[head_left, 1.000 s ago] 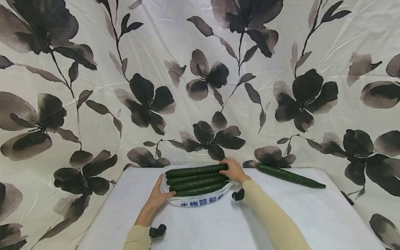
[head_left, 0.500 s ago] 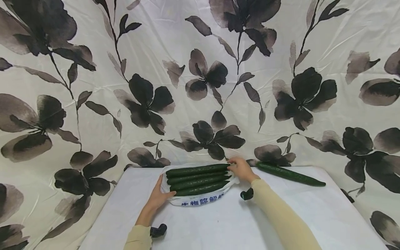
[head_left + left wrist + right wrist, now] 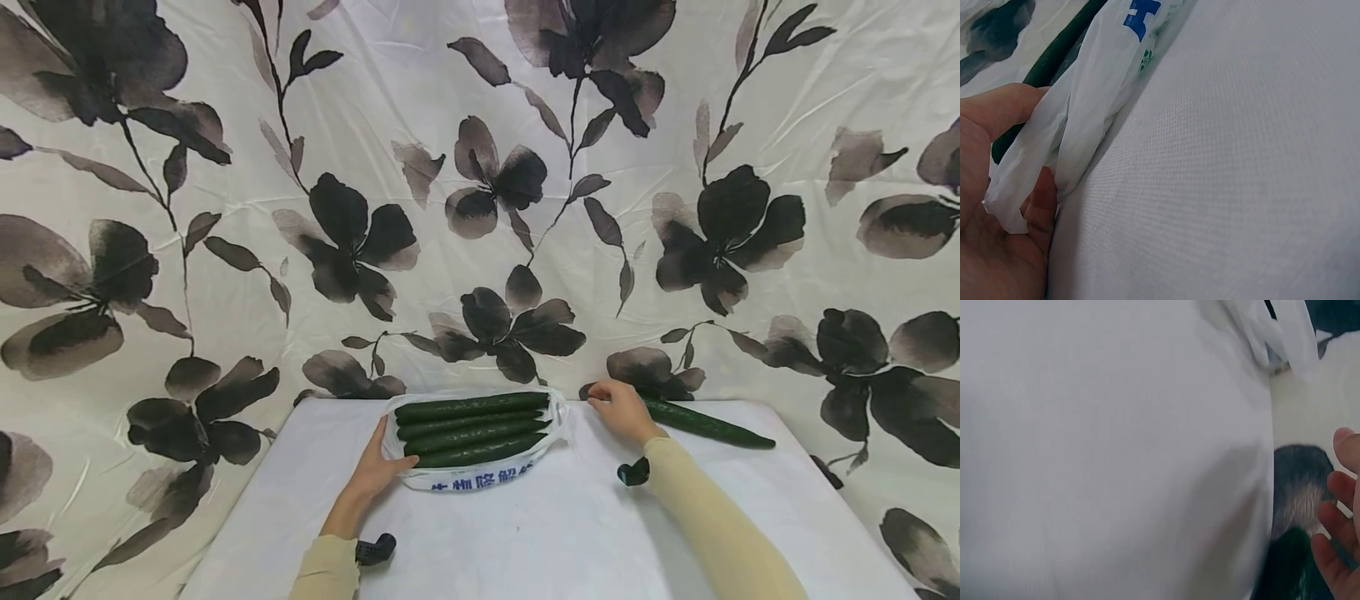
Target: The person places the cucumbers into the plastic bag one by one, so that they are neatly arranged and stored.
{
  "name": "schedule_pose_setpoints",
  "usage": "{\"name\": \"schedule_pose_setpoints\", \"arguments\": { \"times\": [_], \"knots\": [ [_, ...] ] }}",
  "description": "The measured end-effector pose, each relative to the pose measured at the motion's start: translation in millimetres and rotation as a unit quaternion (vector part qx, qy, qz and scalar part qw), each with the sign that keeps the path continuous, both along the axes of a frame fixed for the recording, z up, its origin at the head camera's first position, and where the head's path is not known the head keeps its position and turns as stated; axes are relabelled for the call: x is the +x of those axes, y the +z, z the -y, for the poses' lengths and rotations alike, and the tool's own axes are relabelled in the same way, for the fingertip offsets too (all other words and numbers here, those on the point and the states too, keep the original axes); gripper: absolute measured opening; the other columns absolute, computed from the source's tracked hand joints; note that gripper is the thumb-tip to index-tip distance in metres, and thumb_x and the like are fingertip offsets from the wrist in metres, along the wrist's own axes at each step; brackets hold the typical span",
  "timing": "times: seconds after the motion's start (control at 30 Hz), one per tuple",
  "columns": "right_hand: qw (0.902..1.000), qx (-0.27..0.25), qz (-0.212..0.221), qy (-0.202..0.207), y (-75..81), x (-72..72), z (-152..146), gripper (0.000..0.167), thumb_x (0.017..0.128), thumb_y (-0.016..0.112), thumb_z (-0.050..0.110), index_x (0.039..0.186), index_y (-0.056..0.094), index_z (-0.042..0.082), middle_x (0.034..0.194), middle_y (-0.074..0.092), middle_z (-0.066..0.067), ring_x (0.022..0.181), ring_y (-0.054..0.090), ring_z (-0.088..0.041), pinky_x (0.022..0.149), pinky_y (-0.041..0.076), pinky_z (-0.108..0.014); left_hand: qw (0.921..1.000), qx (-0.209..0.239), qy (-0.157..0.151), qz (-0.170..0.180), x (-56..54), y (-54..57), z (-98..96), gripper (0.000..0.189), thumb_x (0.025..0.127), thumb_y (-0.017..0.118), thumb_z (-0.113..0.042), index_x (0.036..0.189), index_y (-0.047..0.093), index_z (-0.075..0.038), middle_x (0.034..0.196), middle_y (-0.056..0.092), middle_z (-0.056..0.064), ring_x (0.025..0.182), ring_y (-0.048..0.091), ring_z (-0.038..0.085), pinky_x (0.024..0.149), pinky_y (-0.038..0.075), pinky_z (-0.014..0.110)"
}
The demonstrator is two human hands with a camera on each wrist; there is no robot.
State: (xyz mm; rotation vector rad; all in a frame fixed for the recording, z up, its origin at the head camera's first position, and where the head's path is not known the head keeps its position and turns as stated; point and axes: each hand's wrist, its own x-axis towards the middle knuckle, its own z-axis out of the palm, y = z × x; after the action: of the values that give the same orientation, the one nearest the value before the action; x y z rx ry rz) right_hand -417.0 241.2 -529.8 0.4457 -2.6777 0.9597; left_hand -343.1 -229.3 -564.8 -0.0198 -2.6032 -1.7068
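Note:
A white plastic bag [image 3: 450, 481] with blue characters lies on the table, several long green cucumbers [image 3: 480, 432] side by side in it. My left hand [image 3: 375, 467] holds the bag's left end, thumb over the nearest cucumber; the left wrist view shows the thumb and fingers around the bag's crumpled film [image 3: 1079, 125]. My right hand [image 3: 624, 412] is above the back of the table, right of the bag, fingers loosely bent and holding nothing. It overlaps the left end of a single cucumber [image 3: 712, 425]. The right wrist view has that hand [image 3: 1341, 506] near a dark green end [image 3: 1294, 562].
The white-covered table [image 3: 525, 542] ends at the back against a hanging cloth [image 3: 480, 250] with dark flower prints. A black wrist device [image 3: 375, 550] sits on the left wrist, another [image 3: 633, 472] on the right.
My right hand has let go of the bag's right end and moved right to the single cucumber. My left hand stays on the bag.

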Motion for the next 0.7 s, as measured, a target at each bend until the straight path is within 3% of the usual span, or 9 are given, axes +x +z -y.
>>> {"name": "schedule_pose_setpoints", "arguments": {
  "times": [0.2,0.5,0.7],
  "knots": [
    [0.9996,0.013,-0.008,-0.022,-5.7,4.0,-26.1,0.014,0.089,0.072,0.015,0.1,0.072,0.007,0.098,0.068,-0.007,0.093,0.063,-0.029,0.081,0.052,-0.048,0.9999,-0.009,0.002,0.006,1.1,0.4,-0.8,0.108,0.079,0.08,-0.013,0.156,0.005,-0.007,0.16,0.009,0.02,0.145,0.006,0.04,0.115,0.011,0.057],
    [0.9983,0.03,0.008,-0.049,-0.4,16.2,-53.6,0.018,0.09,0.07,0.016,0.104,0.071,0.005,0.101,0.067,-0.011,0.096,0.061,-0.032,0.083,0.05,-0.051,1.0,-0.009,0.0,0.004,-2.3,0.9,1.1,0.108,0.079,0.081,-0.014,0.157,0.006,-0.009,0.16,0.01,0.019,0.145,0.007,0.039,0.115,0.011,0.055],
    [0.9977,0.038,-0.015,-0.054,0.4,23.4,-70.7,0.019,0.088,0.072,0.015,0.102,0.071,0.003,0.1,0.067,-0.014,0.096,0.06,-0.036,0.083,0.048,-0.054,0.9997,-0.02,0.006,0.012,0.2,0.3,-0.3,0.108,0.08,0.081,-0.016,0.156,0.005,-0.008,0.16,0.009,0.021,0.145,0.007,0.04,0.114,0.012,0.057]
  ]
}}
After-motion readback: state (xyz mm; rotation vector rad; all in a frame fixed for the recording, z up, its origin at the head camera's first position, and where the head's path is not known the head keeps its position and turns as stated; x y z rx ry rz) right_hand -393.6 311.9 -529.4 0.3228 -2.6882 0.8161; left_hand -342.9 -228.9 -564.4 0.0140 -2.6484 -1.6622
